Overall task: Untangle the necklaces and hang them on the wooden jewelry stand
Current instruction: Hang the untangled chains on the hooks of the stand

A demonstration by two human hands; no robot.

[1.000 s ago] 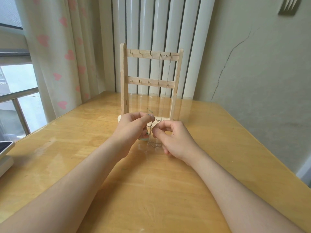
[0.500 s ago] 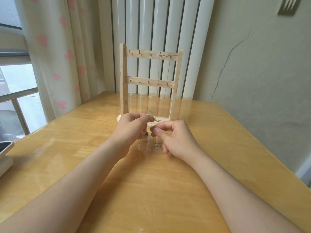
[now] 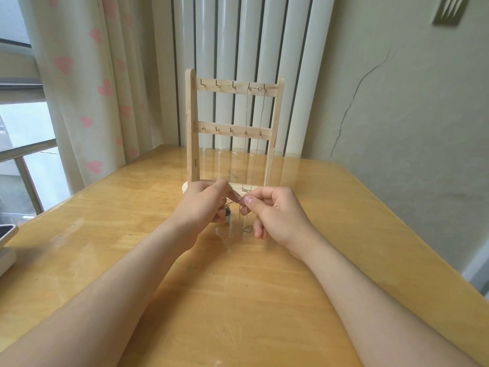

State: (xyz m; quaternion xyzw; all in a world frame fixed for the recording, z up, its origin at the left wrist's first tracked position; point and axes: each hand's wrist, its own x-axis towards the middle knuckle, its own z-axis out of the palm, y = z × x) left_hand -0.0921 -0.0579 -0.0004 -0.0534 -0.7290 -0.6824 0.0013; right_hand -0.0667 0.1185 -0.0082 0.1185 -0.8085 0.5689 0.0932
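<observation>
Two-handed pinch on the tangled necklaces [image 3: 245, 220], nipped between left hand [image 3: 203, 205] and right hand [image 3: 277, 215]. Likely feather-light, limp, snag-prone; best taken just beside the right thumb.

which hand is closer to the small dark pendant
Left. The left hand has the small dark pendant just beside its lower fingers; the right hand is farther right, beyond the dangling chain.
</observation>
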